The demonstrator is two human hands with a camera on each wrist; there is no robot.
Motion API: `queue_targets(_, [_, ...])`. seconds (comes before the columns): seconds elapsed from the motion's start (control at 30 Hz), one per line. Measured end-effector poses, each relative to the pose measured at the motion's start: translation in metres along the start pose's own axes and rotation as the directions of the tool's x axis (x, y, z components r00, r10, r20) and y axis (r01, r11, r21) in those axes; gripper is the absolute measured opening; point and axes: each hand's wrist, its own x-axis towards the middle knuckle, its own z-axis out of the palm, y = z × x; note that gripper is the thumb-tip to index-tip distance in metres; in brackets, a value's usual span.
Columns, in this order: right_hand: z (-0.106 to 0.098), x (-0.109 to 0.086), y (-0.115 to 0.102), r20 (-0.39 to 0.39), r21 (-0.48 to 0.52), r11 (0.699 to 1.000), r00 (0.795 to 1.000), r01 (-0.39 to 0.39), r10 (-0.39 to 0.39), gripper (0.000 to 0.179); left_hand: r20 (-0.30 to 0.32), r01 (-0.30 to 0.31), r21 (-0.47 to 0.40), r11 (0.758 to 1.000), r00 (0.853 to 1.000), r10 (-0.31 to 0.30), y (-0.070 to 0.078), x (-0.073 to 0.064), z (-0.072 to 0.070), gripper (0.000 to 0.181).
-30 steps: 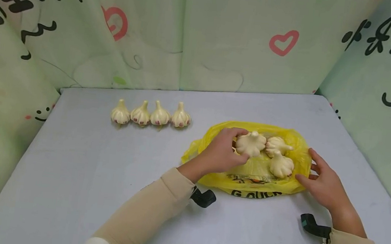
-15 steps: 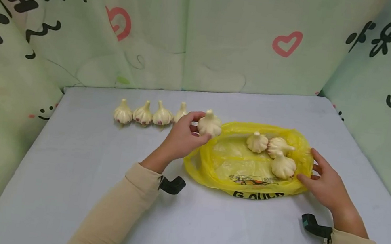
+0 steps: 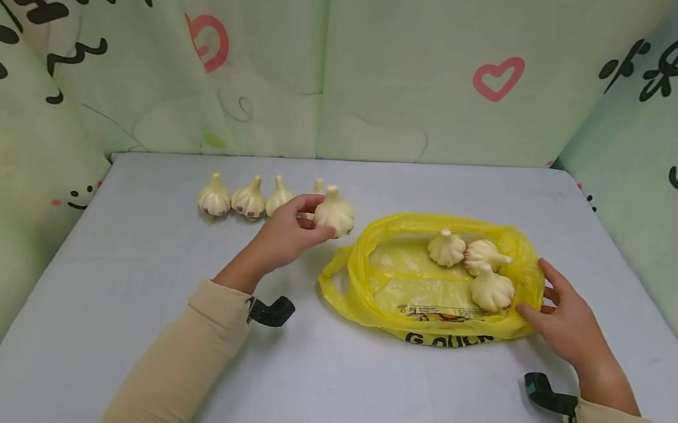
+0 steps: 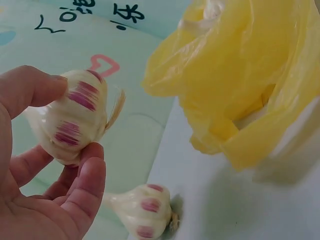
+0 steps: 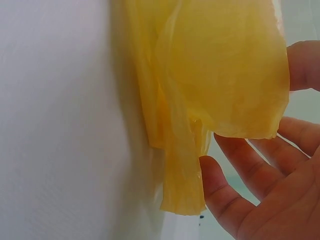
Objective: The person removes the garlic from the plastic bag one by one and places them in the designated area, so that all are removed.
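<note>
My left hand (image 3: 285, 233) pinches a garlic bulb (image 3: 335, 212) between thumb and fingers, in front of the right end of a row of garlic bulbs (image 3: 214, 195). In the left wrist view, purple streaks and a tuft of roots show on the held bulb (image 4: 82, 115), with another bulb (image 4: 150, 210) below it. My right hand (image 3: 567, 321) holds the right side of a yellow plastic bag (image 3: 357, 270), thumb and fingers spread around its edge. Inside the spread-open bag sit three more bulbs (image 3: 492, 290). The right wrist view shows the bag's folds (image 5: 225, 75) beside the fingers.
The white table (image 3: 353, 404) ends at a green curtain (image 3: 392, 91) behind, with curtains on both sides too. A handle loop of the bag (image 3: 333, 281) extends left on the table. A small black device sits at each wrist.
My left hand has lifted a garlic bulb out of the yellow bag and carried it left to the row's right end. My right hand stays at the bag's right side.
</note>
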Motion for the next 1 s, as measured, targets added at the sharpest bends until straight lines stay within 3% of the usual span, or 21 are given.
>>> queue_targets(0.33, [0.001, 0.000, 0.002, -0.001, 0.006, 1.000, 1.000, -0.001, 0.001, 0.086, 0.041, 0.052, 0.059, 0.997, 0.998, -0.055, -0.013, 0.002, -0.016, 0.063])
queue_targets(1.0, [0.000, 0.000, 0.000, 0.011, -0.011, 1.000, 1.000, -0.012, 0.012, 0.085, 0.150, 0.093, 0.115, 0.989, 0.983, -0.110, -0.039, 0.006, -0.022, 0.066])
